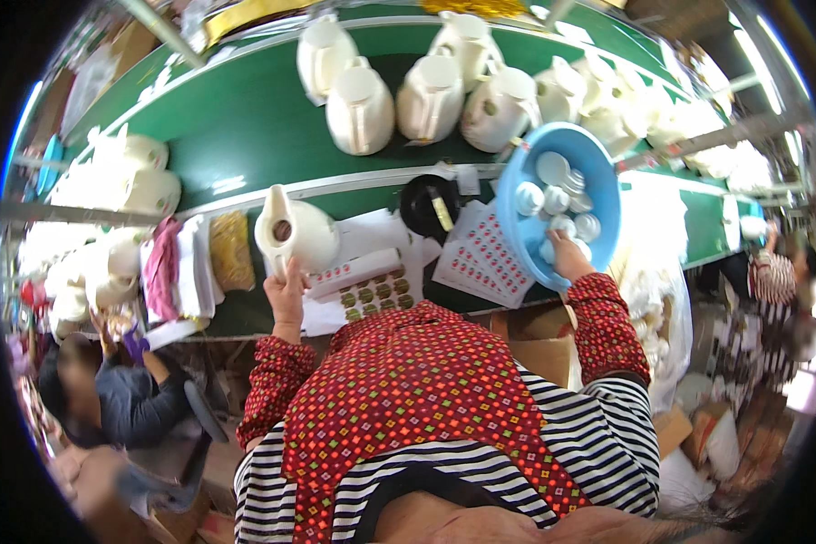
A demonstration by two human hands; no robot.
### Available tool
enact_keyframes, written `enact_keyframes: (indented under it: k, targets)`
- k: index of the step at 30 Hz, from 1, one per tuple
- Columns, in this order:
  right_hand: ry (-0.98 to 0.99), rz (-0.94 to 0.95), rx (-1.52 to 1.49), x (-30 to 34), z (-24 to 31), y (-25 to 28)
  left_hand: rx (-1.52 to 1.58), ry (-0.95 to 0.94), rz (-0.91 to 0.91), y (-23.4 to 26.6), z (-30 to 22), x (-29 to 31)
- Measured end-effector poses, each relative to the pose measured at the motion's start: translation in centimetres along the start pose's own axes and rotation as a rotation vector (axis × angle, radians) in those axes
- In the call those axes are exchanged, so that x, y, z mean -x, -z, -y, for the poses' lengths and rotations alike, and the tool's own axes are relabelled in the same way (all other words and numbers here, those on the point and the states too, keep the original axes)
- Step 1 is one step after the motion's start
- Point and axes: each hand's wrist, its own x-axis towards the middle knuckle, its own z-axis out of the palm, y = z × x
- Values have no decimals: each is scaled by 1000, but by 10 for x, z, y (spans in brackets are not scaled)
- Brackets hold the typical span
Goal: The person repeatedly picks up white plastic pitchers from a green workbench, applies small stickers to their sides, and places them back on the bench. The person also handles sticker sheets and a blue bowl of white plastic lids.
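Note:
A cream-white jug with a pointed spout and a round open mouth stands tilted on the workbench at centre left. My left hand is closed on its near side, apparently at the handle, which the fingers partly hide. To the right, a light-blue plastic basin holds several round white caps. Inside its near part, my right hand has its fingers curled down on one of the white caps; the fingertips are partly hidden.
Sticker sheets and a black round dish lie between my hands. Several white jugs line the green conveyor belt behind. Folded cloths and more jugs are at left. A co-worker sits at lower left; another person is far right.

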Motion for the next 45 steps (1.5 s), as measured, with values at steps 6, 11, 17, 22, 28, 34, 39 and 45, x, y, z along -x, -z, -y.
enact_keyframes:
  k: [6, 11, 17, 22, 28, 34, 39, 45]
  targets:
    - [26, 189, 88, -11, 6, 20, -340, -136, -216, 2, 4, 14]
    - [-109, -247, -235, -6, 30, 58, -136, 18, -223, -14, -33, 19]
    - [176, -277, -711, 0, 155, 145, -451, -318, -191, -2, -39, -2]
    - [494, -70, -755, 6, 337, 161, -657, -268, 58, -8, -67, -6]
    - [785, -186, -123, -25, 439, 132, -680, -458, 139, -21, -67, -4]
    - [855, -146, 6, -52, 447, 104, -717, -553, 179, -27, -61, -7]
    - [950, -135, 19, -55, 442, 112, -714, -533, 184, -31, -63, -10]
    - [1098, -140, 146, -63, 438, 115, -780, -487, 225, -33, -66, -13]
